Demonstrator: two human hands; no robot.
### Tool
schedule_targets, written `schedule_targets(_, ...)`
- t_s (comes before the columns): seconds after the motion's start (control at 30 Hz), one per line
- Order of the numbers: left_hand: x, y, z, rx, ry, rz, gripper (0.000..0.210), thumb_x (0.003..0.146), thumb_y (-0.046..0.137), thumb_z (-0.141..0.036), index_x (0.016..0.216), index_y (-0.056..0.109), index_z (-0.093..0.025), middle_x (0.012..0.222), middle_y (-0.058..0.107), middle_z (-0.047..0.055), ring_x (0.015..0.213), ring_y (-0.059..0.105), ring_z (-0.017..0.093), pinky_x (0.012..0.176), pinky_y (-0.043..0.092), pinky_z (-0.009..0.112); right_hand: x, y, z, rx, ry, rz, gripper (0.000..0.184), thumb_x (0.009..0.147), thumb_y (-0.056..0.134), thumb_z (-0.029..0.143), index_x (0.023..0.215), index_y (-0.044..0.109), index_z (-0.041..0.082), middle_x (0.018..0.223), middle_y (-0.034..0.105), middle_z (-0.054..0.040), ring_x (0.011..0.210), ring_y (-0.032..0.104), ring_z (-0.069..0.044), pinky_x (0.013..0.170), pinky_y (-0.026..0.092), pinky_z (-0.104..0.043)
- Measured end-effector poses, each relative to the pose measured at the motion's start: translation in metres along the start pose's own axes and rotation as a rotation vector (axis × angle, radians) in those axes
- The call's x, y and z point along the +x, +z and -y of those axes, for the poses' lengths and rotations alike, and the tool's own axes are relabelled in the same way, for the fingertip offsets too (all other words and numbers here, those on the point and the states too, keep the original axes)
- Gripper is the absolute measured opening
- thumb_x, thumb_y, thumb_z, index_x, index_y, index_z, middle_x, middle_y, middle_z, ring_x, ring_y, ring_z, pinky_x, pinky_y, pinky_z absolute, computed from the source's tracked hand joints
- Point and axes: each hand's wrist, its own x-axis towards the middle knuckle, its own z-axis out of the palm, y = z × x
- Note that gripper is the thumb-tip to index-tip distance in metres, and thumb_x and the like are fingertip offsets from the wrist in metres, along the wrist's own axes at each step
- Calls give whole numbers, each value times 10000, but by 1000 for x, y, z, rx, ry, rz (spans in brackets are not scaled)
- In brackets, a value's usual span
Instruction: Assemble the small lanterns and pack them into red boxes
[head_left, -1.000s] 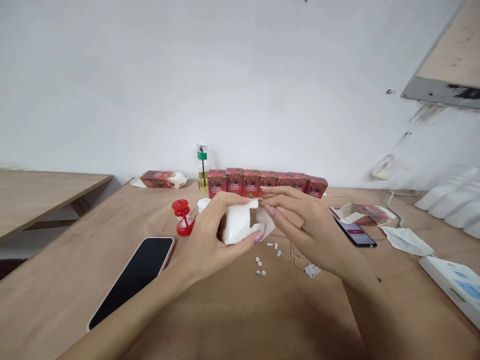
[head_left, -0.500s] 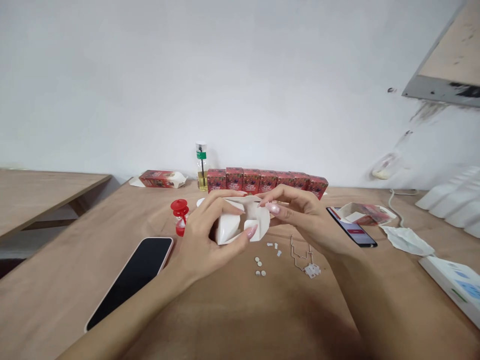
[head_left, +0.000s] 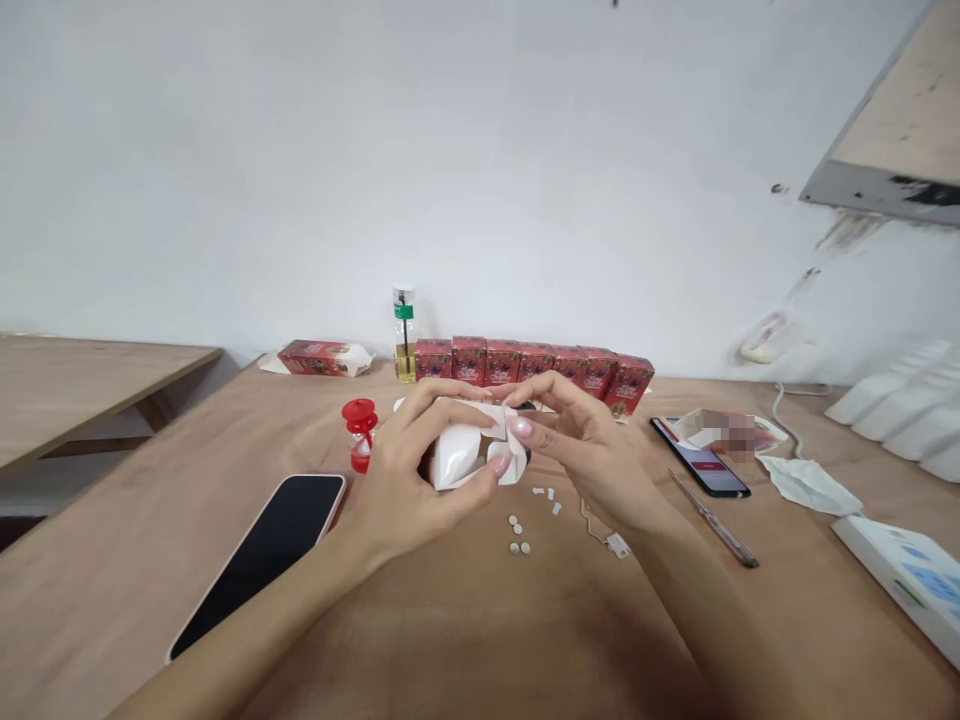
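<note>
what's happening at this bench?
A person is working on a white box with both bare hands. The left hand grips its body, while the right hand's fingers are on a flap at its end. The end is partly open. On the table below lie four small discs, and a row of red boxes stands behind the hands. A dark-screened phone lies to the left.

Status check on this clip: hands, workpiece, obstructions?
Left hand gripping glossy white flapped box. Right hand touching its flaps. Red printed cardboard boxes behind; no obstruction visible.
</note>
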Motion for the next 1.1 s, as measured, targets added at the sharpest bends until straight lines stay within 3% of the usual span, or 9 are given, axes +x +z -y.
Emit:
schedule_targets(0.17, -1, 3, 2, -6, 1, 1, 236, 717, 728, -213, 921, 608, -214, 1012, 596, 46, 949, 591, 195, 782, 480, 332, -1, 3, 5, -12, 182, 19, 269, 746, 721, 350, 916, 568, 209, 1013, 625, -34, 831, 616, -126, 698, 522, -260)
schedule_targets(0.4, 1, 0, -2, -56, 44, 69, 561, 611, 818, -402, 1066, 540, -227, 1063, 595, 67, 999, 579, 226, 820, 488, 360, -2, 1, 6, -48, 118, -57, 315, 710, 747, 327, 934, 564, 205, 1046, 623, -47, 831, 629, -136, 676, 526, -263)
schedule_targets(0.6, 5, -8, -3, 42, 63, 192, 641, 712, 758, -325, 1246, 414, -239, 1209, 564, 82, 1118, 546, 227, 890, 482, 341, -3, -5, 8, -46, 85, -98, 283, 720, 739, 271, 936, 569, 203, 1037, 658, -49, 745, 639, -121, 639, 528, -257)
schedule_targets(0.8, 5, -7, -4, 174, 39, 83, 637, 685, 755, -423, 1206, 441, -231, 1053, 650, 41, 900, 635, 204, 721, 509, 291, -5, -8, 9, -65, 65, -106, 274, 752, 718, 293, 974, 585, 203, 1088, 661, -66, 794, 656, -140, 658, 539, -263)
schedule_targets(1.1, 1, -5, -5, 198, 77, 14, 596, 666, 761, -431, 1140, 469, -221, 1004, 665, 41, 837, 654, 196, 681, 521, 294, -6, -7, 16, -47, 116, -25, 345, 683, 782, 288, 965, 598, 215, 1076, 648, -46, 791, 671, -138, 638, 552, -246)
